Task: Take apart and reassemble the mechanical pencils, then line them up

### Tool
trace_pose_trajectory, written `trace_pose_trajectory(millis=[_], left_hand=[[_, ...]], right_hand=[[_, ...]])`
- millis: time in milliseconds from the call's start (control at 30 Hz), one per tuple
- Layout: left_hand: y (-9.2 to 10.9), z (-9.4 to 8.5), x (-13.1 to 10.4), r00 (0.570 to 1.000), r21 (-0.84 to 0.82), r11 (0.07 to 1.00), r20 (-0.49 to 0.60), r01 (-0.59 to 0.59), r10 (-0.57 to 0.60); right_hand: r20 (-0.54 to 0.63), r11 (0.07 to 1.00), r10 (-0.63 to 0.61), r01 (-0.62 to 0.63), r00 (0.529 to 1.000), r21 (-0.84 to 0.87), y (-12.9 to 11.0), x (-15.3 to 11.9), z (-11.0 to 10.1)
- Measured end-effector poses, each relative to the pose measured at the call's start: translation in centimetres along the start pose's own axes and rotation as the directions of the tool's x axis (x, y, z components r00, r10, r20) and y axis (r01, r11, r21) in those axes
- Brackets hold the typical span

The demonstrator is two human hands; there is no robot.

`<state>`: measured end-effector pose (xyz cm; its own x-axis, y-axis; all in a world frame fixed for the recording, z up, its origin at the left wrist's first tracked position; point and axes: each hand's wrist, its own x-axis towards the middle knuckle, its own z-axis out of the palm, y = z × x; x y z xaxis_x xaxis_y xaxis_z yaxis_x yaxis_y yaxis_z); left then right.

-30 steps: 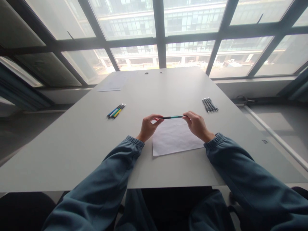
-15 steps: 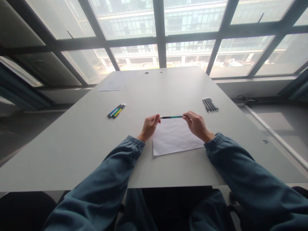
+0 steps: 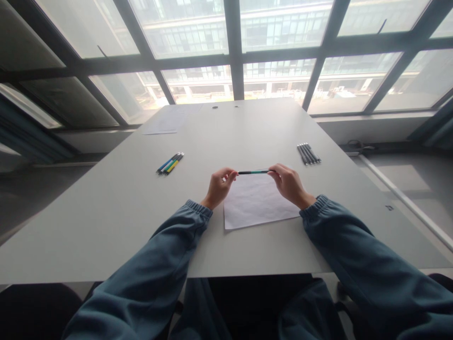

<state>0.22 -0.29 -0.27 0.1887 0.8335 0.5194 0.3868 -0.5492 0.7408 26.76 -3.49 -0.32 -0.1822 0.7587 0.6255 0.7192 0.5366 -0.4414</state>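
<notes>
A black pen with a green section [image 3: 254, 172] is stretched level between my two hands, above the far edge of a white paper sheet [image 3: 258, 203]. My left hand [image 3: 220, 186] pinches its left end between thumb and fingertips. The other end is gripped by the closed fingers of my right hand [image 3: 287, 183], which hide that tip. To the left lies a small group of pens with blue, green and yellow parts [image 3: 171, 164]. Several dark grey pens [image 3: 308, 154] lie side by side on the right.
The white table [image 3: 141, 236] reaches to the large windows. Another sheet of paper [image 3: 163, 123] lies at its far left. Two small dark objects, one a round disc [image 3: 215, 107], are near the far edge. A small dark mark [image 3: 389, 208] shows at the right.
My left fingers have shifted their hold at the pen's left end, with the thumb now pointing more toward the pen. My right hand and the pen stay nearly still.
</notes>
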Motion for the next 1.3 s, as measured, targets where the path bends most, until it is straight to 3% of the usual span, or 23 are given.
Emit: trace_pose_trajectory(millis=[333, 933, 1300], left_hand=[[-0.05, 0.34, -0.02, 0.996, -0.036, 0.996, -0.017, -0.083, 0.082], [-0.53, 0.12, -0.17, 0.985, 0.017, 0.989, 0.084, 0.147, -0.148], [-0.19, 0.13, -0.16, 0.991, 0.0, 0.995, 0.091, 0.102, -0.101]], right_hand=[[0.001, 1.0, 0.015, -0.015, 1.0, -0.003, 0.2, 0.04, 0.03], [0.016, 1.0, 0.011, -0.011, 1.0, -0.003, -0.08, 0.03, -0.03], [0.021, 1.0, 0.008, -0.008, 1.0, 0.006, -0.08, 0.0, 0.02]])
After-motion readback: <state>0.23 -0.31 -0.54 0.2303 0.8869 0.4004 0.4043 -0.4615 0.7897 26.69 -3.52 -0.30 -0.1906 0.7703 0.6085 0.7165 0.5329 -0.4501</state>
